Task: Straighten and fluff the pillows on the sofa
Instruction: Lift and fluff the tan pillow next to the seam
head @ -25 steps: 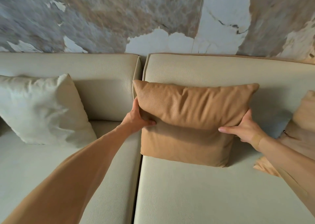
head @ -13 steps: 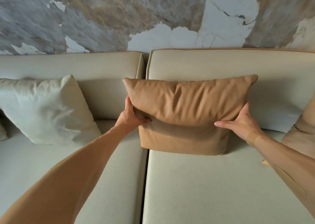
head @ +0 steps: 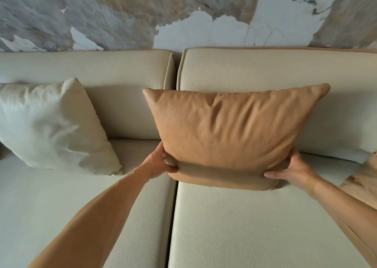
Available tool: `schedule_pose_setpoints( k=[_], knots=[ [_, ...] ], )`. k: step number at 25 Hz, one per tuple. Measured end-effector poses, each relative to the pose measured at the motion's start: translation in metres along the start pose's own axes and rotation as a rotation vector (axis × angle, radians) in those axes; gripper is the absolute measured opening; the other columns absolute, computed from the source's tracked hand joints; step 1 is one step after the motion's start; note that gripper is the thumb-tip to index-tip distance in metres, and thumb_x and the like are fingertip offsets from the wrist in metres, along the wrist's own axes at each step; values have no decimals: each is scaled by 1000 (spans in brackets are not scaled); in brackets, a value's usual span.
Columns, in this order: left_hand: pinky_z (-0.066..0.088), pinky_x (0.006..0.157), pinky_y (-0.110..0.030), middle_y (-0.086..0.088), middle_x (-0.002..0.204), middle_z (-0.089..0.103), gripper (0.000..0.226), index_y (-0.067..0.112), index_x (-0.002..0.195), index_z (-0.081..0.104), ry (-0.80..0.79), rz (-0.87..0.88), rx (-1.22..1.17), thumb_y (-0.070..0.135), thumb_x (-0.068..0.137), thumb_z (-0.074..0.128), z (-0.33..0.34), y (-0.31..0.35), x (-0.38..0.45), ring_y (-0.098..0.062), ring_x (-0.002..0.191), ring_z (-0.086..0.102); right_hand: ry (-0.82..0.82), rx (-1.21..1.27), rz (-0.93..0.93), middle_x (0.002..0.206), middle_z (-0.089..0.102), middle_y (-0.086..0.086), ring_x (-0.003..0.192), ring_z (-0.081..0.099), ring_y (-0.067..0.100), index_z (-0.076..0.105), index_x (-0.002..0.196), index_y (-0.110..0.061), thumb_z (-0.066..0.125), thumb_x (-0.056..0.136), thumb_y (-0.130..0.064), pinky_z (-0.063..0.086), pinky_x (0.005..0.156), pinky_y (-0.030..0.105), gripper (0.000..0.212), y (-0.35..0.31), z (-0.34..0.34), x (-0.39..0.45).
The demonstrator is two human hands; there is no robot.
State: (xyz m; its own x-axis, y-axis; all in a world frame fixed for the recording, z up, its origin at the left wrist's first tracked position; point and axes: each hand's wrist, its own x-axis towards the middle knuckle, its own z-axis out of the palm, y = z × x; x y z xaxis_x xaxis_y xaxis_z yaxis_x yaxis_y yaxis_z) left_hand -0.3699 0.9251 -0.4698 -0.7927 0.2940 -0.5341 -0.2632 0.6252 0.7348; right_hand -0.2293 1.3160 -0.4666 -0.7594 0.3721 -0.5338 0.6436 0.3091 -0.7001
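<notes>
While your left hand [head: 158, 161] and right hand [head: 293, 171] pinch the tan pillow's [head: 232, 133] lower corners, it stands mid-frame against the sofa [head: 244, 227] back, long axis left-right, both hands equally near.

The second tan pillow [head: 365, 178] at 3 o'clock is blurry and cut off. The left hand's fingertips [head: 163, 155] hide behind the middle tan pillow [head: 230, 133].
</notes>
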Motion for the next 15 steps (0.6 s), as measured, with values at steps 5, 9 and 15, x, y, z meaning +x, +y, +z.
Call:
schedule_pose_setpoints(
  k=[5,9,15],
  knots=[
    [46,85,-27,11,104,65,89,22,130,50,-24,-80,27,3,54,91,31,-49,41,-17,104,59,-95,2,43,139,53,6,127,48,24,27,146,-15,97,35,-20,35,111,42,132,64,26,37],
    [45,74,-17,18,92,67,68,30,105,60,30,-75,53,8,51,95,40,-66,51,-1,88,59,-8,-169,42,124,62,3,112,59,25,44,137,-18,91,56,-31,48,97,42,95,81,34,50],
    [52,71,-18,6,73,75,44,29,84,62,120,-113,117,10,58,92,15,-63,43,-6,72,65,106,-258,41,78,73,5,81,67,20,65,83,2,90,56,-39,52,64,32,56,51,58,37]
  ],
)
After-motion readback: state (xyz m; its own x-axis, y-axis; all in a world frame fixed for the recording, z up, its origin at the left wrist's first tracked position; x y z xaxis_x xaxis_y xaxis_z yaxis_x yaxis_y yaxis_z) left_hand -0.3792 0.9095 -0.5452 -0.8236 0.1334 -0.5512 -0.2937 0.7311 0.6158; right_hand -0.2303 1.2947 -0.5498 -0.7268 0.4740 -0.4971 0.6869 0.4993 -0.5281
